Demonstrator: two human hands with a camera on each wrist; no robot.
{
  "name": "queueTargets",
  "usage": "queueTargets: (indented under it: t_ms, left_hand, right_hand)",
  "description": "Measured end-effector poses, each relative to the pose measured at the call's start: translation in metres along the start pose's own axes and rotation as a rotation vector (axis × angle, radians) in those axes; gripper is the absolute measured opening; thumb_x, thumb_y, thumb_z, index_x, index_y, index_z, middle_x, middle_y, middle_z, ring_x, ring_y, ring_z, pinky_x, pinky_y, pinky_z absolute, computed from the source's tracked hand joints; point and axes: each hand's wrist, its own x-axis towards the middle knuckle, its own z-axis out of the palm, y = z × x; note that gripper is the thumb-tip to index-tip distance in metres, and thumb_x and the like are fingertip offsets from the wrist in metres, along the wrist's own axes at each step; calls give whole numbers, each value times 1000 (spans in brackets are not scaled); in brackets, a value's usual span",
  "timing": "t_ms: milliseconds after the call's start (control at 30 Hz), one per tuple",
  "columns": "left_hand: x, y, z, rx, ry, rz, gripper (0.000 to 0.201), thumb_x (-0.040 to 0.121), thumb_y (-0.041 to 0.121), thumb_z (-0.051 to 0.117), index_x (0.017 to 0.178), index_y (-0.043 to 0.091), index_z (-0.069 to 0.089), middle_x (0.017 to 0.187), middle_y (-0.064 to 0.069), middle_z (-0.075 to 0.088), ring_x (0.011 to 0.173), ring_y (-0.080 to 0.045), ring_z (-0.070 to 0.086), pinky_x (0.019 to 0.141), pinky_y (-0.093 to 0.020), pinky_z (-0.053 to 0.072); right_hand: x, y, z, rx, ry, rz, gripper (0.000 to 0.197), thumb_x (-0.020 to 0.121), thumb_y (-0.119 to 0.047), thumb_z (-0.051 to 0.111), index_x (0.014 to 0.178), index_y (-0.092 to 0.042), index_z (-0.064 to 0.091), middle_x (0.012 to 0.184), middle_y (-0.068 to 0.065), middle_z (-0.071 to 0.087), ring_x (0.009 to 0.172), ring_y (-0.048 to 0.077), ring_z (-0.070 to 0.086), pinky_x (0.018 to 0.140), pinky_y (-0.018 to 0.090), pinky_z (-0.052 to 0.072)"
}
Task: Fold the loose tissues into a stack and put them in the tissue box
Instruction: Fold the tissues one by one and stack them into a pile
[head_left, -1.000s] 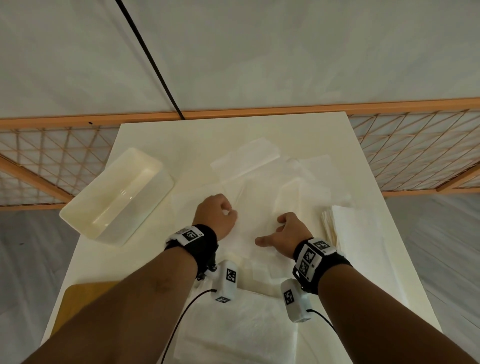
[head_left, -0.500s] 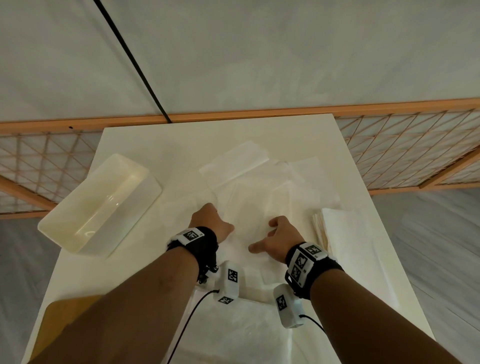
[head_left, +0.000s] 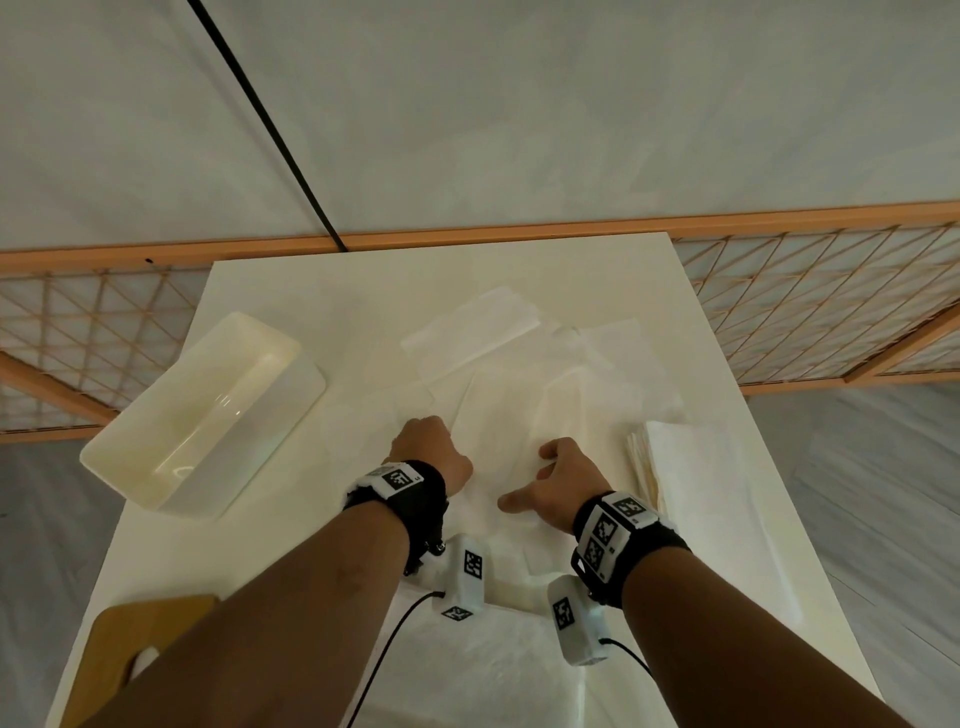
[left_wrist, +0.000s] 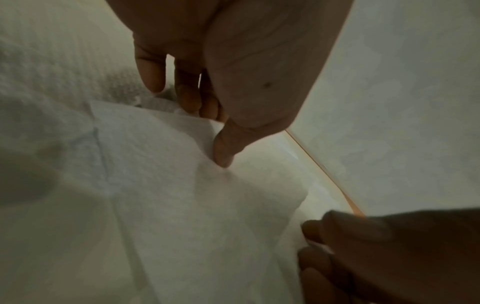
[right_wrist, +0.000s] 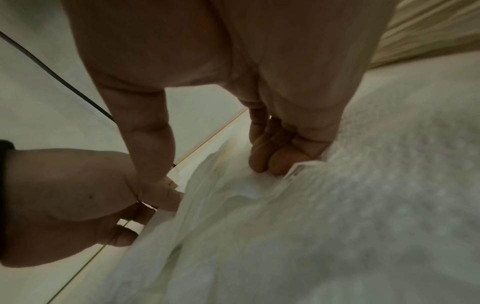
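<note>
My left hand (head_left: 431, 452) was curled, thumb and fingertips pinching the left edge of one loose tissue (head_left: 498, 441) that lay among the others in the middle of the table (head_left: 322, 291). From the left wrist, that edge ran up between my thumb and bent fingers (left_wrist: 187, 92). My right hand (head_left: 561, 483) had its fingers curled onto the same sheet's right edge, thumb stuck out sideways toward the left hand; whether those fingers truly pinched the paper or only pressed it I could not tell from the right wrist view.

The tissue box (head_left: 208, 415), a rounded, glossy cream tub with an open top, sat askew near the table's left edge, well apart from my hands, with bare tabletop between it and the left hand. A folded stack (head_left: 691, 467) with squared, layered edges lay just beside my right hand, near the table's right edge. More loose sheets (head_left: 472, 327) overlapped toward the far edge, thin, matte and faintly creased. A broad sheet (head_left: 493, 675) with a dimpled, embossed surface lay under my wrists at the near edge. A wooden board (head_left: 135, 634) with a rounded corner overlapped the near left corner. Beyond the table ran an orange lattice rail (head_left: 810, 312).
</note>
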Motion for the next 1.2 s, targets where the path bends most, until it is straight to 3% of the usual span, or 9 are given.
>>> queueTargets:
  t_ms: [100,200,500,667,800,933,1000,1067,1200]
  left_hand:
    - [1,2,-4,-70,-26,-17,11,85,17,68,87,8,64,87,-5,66,81,-25,64,68,-30,50]
    - [-4,2,-11,-115,-12,7,19,85,14,65,72,12,51,72,-3,52,66,-22,52,60,-27,41]
    - [-48,11,-37,-1232,-309,-96,3,97,4,65,95,3,62,102,-17,76,91,-31,75,74,-39,62]
    - [-70,-4,-39,-1317,-474,23,18,99,2,59,115,4,66,111,-15,76,99,-31,73,82,-40,60]
    - [-81,-26,-44,-1415,-472,4,29,93,11,65,121,1,66,110,-16,74,94,-29,73,75,-36,61]
    - [-77,-65,-48,-1115,-233,-57,25,81,2,81,102,6,68,94,-17,74,72,-27,73,65,-43,64]
    - [-78,-85,-48,-670,-309,19,32,73,4,89,98,9,69,90,-15,76,74,-30,72,69,-48,62]
    - [-86,-98,-41,-262,-459,115,35,72,8,91,99,14,68,84,-10,75,67,-23,70,61,-35,59]
    - [-100,-108,-20,96,-585,215,34,74,20,91,92,23,62,81,-6,76,58,-12,67,60,-27,55]
  right_hand:
    - [1,1,-1,6,-6,-4,95,64,-34,95,140,-21,39,123,-1,57,109,21,60,94,36,53]
    - [1,1,-2,10,-7,-5,96,64,-36,95,141,-20,39,123,-1,57,110,21,60,95,37,53]
    - [-15,-22,5,202,44,-25,95,78,-80,62,140,-10,48,136,5,60,118,27,60,91,38,48]
    - [-25,-20,2,588,-63,-62,60,68,-26,93,118,-3,70,104,13,78,97,35,75,86,55,60]
    - [-46,-14,-1,352,-158,-103,37,75,-12,90,107,-3,73,102,14,77,87,29,77,71,38,63]
    - [-72,8,11,-118,-331,-42,37,77,-17,89,109,-8,74,92,7,77,72,20,75,59,28,58]
    - [-81,17,19,-318,-385,4,47,73,-23,92,114,-10,72,95,7,75,76,24,75,58,31,60]
    - [-86,21,25,-466,-410,25,48,71,-29,93,110,-11,72,92,7,77,68,21,74,59,31,61]
    - [-95,20,32,-617,-391,22,32,74,-24,92,90,-11,67,70,0,69,49,15,66,45,24,52]
